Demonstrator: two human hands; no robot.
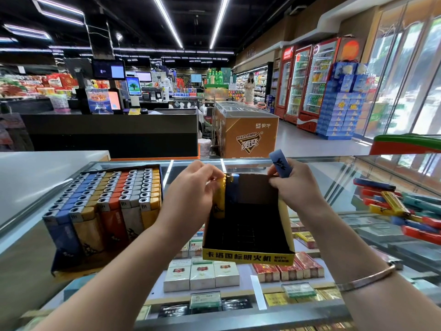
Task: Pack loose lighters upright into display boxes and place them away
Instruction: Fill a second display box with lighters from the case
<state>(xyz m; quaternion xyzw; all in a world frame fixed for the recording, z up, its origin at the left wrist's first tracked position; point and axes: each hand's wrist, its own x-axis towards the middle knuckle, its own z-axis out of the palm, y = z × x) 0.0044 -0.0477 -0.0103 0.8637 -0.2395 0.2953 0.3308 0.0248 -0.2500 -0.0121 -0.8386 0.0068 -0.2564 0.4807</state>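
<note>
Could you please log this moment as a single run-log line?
left hand: seating yellow lighter upright in display box | right hand: holding blue lighter | loose lighters: waiting

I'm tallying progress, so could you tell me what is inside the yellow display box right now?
Inside the yellow display box, a yellow lighter and a blue lighter stand at the back left; dark dividers elsewhere. The left hand hides their left side.

A glass counter shows cigarette packs shelved beneath its top, with small price tags in front of them. Beyond it stand a black checkout desk with screens and an orange chest freezer. Red drink fridges line the right wall beside a stack of blue cartons, and a person stands far down the aisle.
</note>
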